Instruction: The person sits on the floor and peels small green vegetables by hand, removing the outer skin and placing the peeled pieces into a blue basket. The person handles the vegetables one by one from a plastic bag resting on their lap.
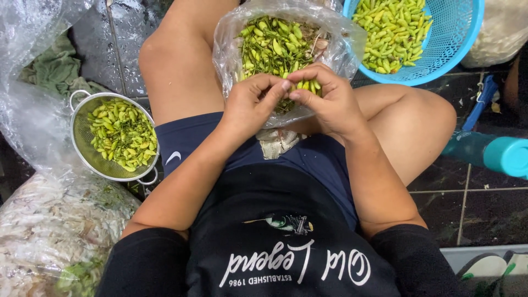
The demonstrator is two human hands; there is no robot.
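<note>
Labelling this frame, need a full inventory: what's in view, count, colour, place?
plastic bag: one, clear, full of green chillies, between the knees
chillies: a few, green, at the fingers of both hands
metal colander: one, silver, holding green chillies, floor at left
basket: one, blue, holding green chillies, top right
big sacks: clear plastic, pale scraps inside, lower left
cloth: green, upper left
floor: dark tiles
left hand: pinching a chilli over the bag
right hand: pinching chillies over the bag
</note>
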